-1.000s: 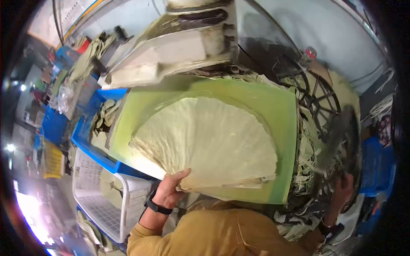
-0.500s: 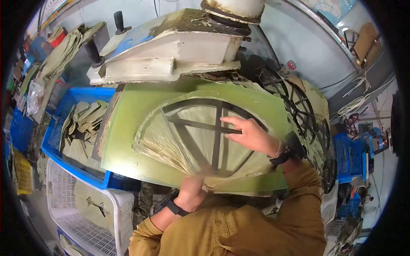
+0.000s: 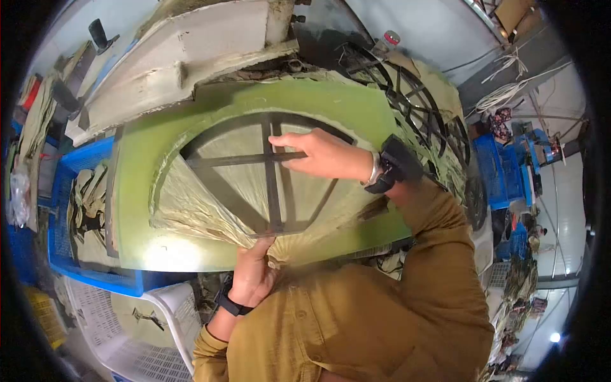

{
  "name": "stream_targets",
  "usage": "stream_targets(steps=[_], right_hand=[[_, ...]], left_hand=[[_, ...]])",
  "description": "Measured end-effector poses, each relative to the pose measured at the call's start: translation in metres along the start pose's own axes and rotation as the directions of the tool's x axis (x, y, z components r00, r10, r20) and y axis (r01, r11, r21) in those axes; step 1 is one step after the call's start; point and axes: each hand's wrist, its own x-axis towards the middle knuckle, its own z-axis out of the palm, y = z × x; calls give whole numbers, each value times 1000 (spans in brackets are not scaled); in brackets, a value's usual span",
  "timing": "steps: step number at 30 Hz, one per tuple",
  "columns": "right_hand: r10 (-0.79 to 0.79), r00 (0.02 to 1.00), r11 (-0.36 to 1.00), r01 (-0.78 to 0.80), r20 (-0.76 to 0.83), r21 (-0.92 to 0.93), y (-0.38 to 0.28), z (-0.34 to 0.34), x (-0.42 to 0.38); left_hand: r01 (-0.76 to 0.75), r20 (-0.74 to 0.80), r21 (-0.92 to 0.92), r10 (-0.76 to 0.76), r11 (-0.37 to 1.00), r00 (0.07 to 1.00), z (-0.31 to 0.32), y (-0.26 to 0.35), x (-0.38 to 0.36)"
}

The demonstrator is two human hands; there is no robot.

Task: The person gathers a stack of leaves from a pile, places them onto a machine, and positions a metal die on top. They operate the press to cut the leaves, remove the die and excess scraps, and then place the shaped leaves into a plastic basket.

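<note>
A dark, fan-shaped cutting die [image 3: 273,191] with crossing bars lies on a thin, wrinkled pale sheet [image 3: 191,207]. Beneath both is a translucent green cutting board [image 3: 143,210]. My right hand [image 3: 324,155] is closed around the die's crossbar near where the bars meet, its fingers pointing left. At the board's front edge, my left hand [image 3: 252,272] is closed on the gathered end of the sheet, thumb up by the die's lower tip. The folded fingers of that hand are partly hidden.
A white press head [image 3: 216,44] overhangs the board's back left. Left stand a blue crate [image 3: 60,229] with cut pale pieces and a white basket [image 3: 137,366]. More dark dies [image 3: 417,105] lie at the back right, near a red-lidded jar [image 3: 389,39].
The view has turned and shifted right, with the press head now further left. My right hand has closed more around the crossbar. My left hand remains at the sheet's gathered end.
</note>
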Motion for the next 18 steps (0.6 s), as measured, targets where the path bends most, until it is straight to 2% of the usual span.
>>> stream_targets(steps=[1,2,3,5,6,7,8,9,10,11,12,13,14,15,17,18], right_hand=[[3,1000,1000,-3,-2,13,3,0,-1],[23,1000,999,-23,15,34,3,-1,0],[40,999,997,-42,35,58,1,-3,2],[72,995,996,-75,71,42,0,-2,0],[128,988,991,-125,88,-43,-1,2,-5],[187,978,976,-174,96,-129,-2,8,-10],[123,992,960,-109,38,-257,1,20,-18],[127,991,960,-113,37,-257,2,21,-19],[111,994,948,-102,11,-300,1,23,-20],[99,995,933,-100,-22,-345,0,25,-21],[110,993,929,-113,-30,-351,0,26,-22],[120,992,906,-127,-43,-404,-3,26,-21],[128,990,898,-140,-55,-418,-7,26,-22],[132,989,890,-147,-64,-432,-10,27,-23],[201,971,868,-239,-132,-436,-19,34,-29],[252,957,870,-288,-142,-399,-27,34,-31]], left_hand=[[-55,28,15,55,998,998,0,3,-5],[2,48,47,-4,999,999,0,10,-13],[1,31,51,-3,999,1000,-10,14,-21],[-57,61,329,39,943,997,-32,17,-40],[-184,-3,552,223,813,975,-14,20,-56],[-244,-40,695,376,676,926,-29,13,-61],[-342,50,812,528,472,847,-43,12,-67],[-410,172,880,644,239,745,-48,13,-70],[-525,418,851,628,-18,656,-43,19,-69],[-529,426,849,619,-21,660,-30,21,-59],[-661,670,710,522,-244,527,-12,23,-45],[-756,861,493,366,-431,354,2,22,-35],[-757,899,436,276,-487,340,2,12,-22],[-684,928,373,256,-626,272,-2,3,-10],[-600,931,363,309,-713,195,-17,-14,2],[-604,936,349,298,-716,188,-19,-16,5]])
